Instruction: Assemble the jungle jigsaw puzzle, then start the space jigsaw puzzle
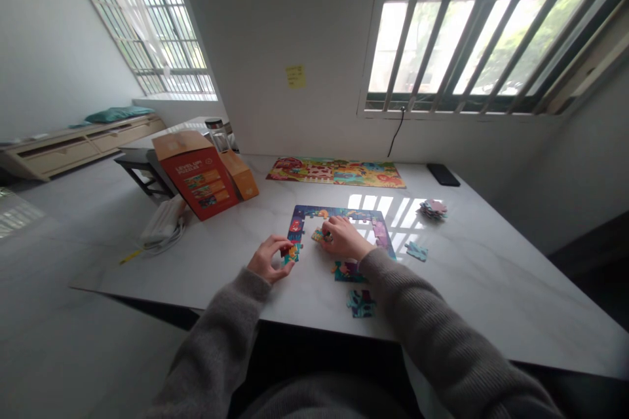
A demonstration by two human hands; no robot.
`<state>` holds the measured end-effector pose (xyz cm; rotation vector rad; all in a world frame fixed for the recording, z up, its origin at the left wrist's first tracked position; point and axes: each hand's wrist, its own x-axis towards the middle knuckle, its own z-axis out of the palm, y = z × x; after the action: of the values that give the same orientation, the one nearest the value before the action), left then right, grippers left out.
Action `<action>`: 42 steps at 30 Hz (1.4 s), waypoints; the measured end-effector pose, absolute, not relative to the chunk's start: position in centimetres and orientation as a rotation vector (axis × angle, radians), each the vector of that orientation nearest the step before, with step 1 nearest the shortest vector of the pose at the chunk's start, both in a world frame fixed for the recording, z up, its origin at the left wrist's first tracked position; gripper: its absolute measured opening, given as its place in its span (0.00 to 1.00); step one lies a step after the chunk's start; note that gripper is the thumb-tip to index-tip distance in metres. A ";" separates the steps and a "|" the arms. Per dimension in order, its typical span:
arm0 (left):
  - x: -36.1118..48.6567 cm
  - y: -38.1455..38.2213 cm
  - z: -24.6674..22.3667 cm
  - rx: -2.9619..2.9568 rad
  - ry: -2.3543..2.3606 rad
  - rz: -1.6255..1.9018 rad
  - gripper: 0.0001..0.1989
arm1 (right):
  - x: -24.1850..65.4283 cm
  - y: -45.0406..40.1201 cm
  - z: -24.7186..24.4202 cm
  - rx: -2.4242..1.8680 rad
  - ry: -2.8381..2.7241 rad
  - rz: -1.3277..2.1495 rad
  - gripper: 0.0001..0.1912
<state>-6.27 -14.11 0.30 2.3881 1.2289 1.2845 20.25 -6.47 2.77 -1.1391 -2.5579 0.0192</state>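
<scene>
Left hand: the left hand (265,259) is curled, thumb and fingers pinching a puzzle piece (289,254) at the frame's left side.
Right hand: the right hand (344,239) is turned palm down with its fingers close together, pinching a small puzzle piece (319,236) inside the frame.
Puzzle: a partly filled jigsaw frame (339,213) lies flat on the white marble-look desk (196,268), between both hands, its top and left edges built.
Loose pieces: two small clusters (350,271) (361,304) lie just below the frame, a single piece (416,251) sits to its right, and a stack (433,209) lies farther right.
Behind the frame: a long, colourful assembled puzzle (335,173) lies flat near the desk's far edge.
Left side: an orange-red box (196,173) stands open on the desk, partly hiding a glass bottle (217,134); a white cable bundle (162,222) sits near the desk's left edge.
Far right: a black phone (443,175) lies face down or dark.
In the way: the grey right sleeve (407,301) covers the frame's lower right corner.
</scene>
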 end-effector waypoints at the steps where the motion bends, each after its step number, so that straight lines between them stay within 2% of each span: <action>1: -6.2 -14.1 0.2 2.398 1.236 1.266 0.16 | 20.3 -6.6 2.7 -1.136 -2.556 0.026 0.10; 9: -2.8 -14.6 -0.1 2.601 1.109 0.921 0.21 | 23.8 -10.8 3.7 -1.048 -2.418 0.213 0.06; 15: 0.1 -13.9 0.5 2.679 1.006 0.768 0.22 | 25.4 -16.9 3.3 -1.020 -2.368 0.295 0.09; 23: 1.1 -13.2 0.1 2.646 1.024 0.792 0.19 | 26.0 -18.8 1.8 -1.109 -2.328 0.299 0.10; 42: 2.0 -14.5 0.9 2.613 1.190 0.760 0.17 | 26.0 -19.0 2.1 -1.145 -2.343 0.300 0.11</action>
<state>2.00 -14.46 0.92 2.6135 1.1901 0.7597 25.96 -19.03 2.07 -1.1447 -2.3433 0.2997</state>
